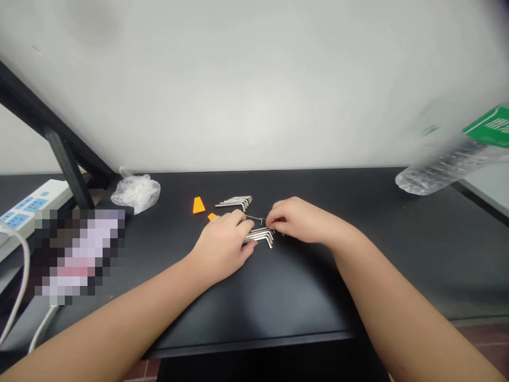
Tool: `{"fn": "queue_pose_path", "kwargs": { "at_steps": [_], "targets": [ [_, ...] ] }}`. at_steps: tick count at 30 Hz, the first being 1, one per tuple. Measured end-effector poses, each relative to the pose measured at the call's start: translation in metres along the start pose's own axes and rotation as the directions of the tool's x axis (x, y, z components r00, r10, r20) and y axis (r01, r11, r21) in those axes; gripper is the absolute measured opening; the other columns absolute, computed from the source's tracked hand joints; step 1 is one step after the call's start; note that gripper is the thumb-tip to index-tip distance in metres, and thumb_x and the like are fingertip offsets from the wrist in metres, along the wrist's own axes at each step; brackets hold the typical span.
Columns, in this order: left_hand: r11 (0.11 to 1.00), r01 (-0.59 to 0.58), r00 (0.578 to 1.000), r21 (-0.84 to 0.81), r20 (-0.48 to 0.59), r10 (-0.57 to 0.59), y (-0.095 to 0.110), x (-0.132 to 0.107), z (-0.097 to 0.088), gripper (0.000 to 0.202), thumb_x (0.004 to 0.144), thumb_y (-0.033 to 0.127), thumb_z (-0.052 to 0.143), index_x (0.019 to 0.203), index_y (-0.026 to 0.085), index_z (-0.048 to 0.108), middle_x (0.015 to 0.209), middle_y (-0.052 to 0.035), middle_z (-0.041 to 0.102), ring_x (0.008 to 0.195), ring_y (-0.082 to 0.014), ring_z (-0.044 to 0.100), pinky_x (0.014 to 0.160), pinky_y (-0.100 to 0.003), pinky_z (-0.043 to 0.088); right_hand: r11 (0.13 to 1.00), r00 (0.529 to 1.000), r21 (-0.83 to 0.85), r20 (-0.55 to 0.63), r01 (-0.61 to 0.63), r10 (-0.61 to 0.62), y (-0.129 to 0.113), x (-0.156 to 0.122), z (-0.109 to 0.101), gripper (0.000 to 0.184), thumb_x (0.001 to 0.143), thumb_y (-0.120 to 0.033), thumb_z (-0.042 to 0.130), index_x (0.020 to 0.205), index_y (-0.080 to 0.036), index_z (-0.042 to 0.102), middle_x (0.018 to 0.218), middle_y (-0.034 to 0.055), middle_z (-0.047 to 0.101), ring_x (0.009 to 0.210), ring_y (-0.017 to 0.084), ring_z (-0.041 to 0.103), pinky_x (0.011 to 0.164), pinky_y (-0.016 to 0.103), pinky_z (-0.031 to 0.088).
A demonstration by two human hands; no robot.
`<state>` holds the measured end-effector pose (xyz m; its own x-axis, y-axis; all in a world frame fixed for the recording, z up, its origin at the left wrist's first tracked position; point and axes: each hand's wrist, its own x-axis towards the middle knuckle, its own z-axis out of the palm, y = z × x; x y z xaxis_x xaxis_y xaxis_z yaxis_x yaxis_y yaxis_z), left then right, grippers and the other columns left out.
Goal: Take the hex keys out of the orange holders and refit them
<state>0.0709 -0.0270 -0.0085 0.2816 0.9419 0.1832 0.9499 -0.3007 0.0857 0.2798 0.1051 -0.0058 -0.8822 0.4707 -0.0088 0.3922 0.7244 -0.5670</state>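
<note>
1. The left hand holds the front keys between its thumb and fingers, over the black table.
2. The right hand has its fingertips close together by their bent ends. I cannot tell if it grips one.
3. The back keys lie in a row behind.
4. Two orange bits sit near the left hand.

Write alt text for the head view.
On a black table, a person's left hand holds a row of L-shaped hex keys, with the right hand at their bent ends. Beyond lie a second row of hex keys and an orange trapezoidal piece; a crumpled clear plastic bag sits farther left.
</note>
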Motion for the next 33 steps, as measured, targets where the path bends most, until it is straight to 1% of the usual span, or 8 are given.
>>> {"fn": "queue_pose_path", "kwargs": {
  "at_steps": [5,12,16,20,23,25,29,33],
  "targets": [
    [0.998,-0.037,0.999,0.044,0.013,0.036,0.0,-0.002,0.002,0.024,0.099,0.036,0.055,0.103,0.023,0.075,0.099,-0.0057,0.06,0.085,-0.0196,0.057,0.075,-0.036,0.044,0.998,0.998,-0.006,0.008,0.064,-0.064,-0.003,0.001,0.002,0.023,0.089,-0.016,0.056,0.091,-0.022,0.078,0.097,0.0038,0.073,0.086,0.018,0.064,0.078,0.029,0.045],
    [0.999,-0.037,0.999,0.039,0.022,0.036,0.0,-0.002,0.002,0.026,0.1,0.036,0.054,0.102,0.023,0.077,0.096,-0.0056,0.06,0.083,-0.0191,0.055,0.075,-0.036,0.044,0.998,0.996,-0.008,0.071,-0.057,0.057,-0.003,-0.001,-0.003,0.016,0.087,-0.02,0.06,0.095,-0.022,0.073,0.085,0.0007,0.071,0.072,0.016,0.059,0.066,0.027,0.041],
    [0.999,-0.034,0.999,0.038,0.029,0.033,0.0,-0.001,0.001,0.025,0.1,0.035,0.055,0.102,0.023,0.076,0.094,-0.005,0.061,0.083,-0.0194,0.055,0.075,-0.036,0.044,0.999,0.996,-0.019,0.079,-0.041,0.042,-0.002,-0.002,-0.002,0.013,0.087,-0.02,0.06,0.094,-0.022,0.071,0.082,0.0002,0.068,0.071,0.015,0.057,0.065,0.026,0.04],
    [0.999,-0.029,0.999,0.017,0.031,0.029,0.0,-0.001,0.001,0.024,0.1,0.034,0.055,0.101,0.023,0.076,0.093,-0.0048,0.062,0.084,-0.0194,0.055,0.077,-0.037,0.045,0.999,0.998,-0.026,-0.055,-0.021,0.02,-0.001,0.0,0.001,0.011,0.089,-0.021,0.061,0.091,-0.022,0.072,0.088,0.0023,0.067,0.076,0.016,0.058,0.069,0.027,0.042],
    [1.0,-0.026,0.999,-0.01,0.034,0.026,-0.001,-0.002,0.002,0.024,0.1,0.034,0.055,0.101,0.023,0.076,0.093,-0.0045,0.062,0.084,-0.019,0.055,0.077,-0.037,0.045,0.998,0.971,-0.03,-0.234,-0.054,0.046,-0.002,0.008,0.011,0.012,0.093,-0.026,0.062,0.091,-0.022,0.073,0.093,0.004,0.066,0.08,0.017,0.058,0.071,0.028,0.043],
    [1.0,-0.025,0.999,-0.016,0.037,0.025,-0.001,-0.002,0.002,0.024,0.1,0.033,0.055,0.101,0.023,0.076,0.093,-0.0046,0.062,0.085,-0.019,0.056,0.078,-0.036,0.045,0.997,0.961,-0.05,-0.273,-0.053,0.037,-0.003,0.014,0.019,0.012,0.094,-0.026,0.062,0.09,-0.022,0.073,0.094,0.0044,0.065,0.082,0.017,0.058,0.073,0.028,0.043],
    [1.0,-0.03,0.998,0.007,0.046,0.029,-0.001,-0.002,-0.001,0.025,0.1,0.034,0.054,0.099,0.022,0.077,0.091,-0.0053,0.062,0.083,-0.0192,0.055,0.076,-0.036,0.044,0.996,0.974,-0.091,-0.228,-0.008,-0.013,-0.004,0.018,0.025,0.015,0.092,-0.016,0.059,0.088,-0.021,0.072,0.093,0.0048,0.064,0.089,0.018,0.057,0.076,0.028,0.042],
    [0.999,-0.019,0.999,0.028,0.049,0.017,0.0,-0.002,-0.004,0.026,0.1,0.035,0.054,0.097,0.023,0.077,0.089,-0.0052,0.061,0.082,-0.0194,0.055,0.076,-0.036,0.044,0.993,0.992,-0.113,-0.119,0.016,-0.03,-0.001,0.009,0.012,0.019,0.092,-0.013,0.056,0.084,-0.02,0.071,0.089,0.0049,0.063,0.084,0.018,0.057,0.075,0.028,0.041]
  ]
}}
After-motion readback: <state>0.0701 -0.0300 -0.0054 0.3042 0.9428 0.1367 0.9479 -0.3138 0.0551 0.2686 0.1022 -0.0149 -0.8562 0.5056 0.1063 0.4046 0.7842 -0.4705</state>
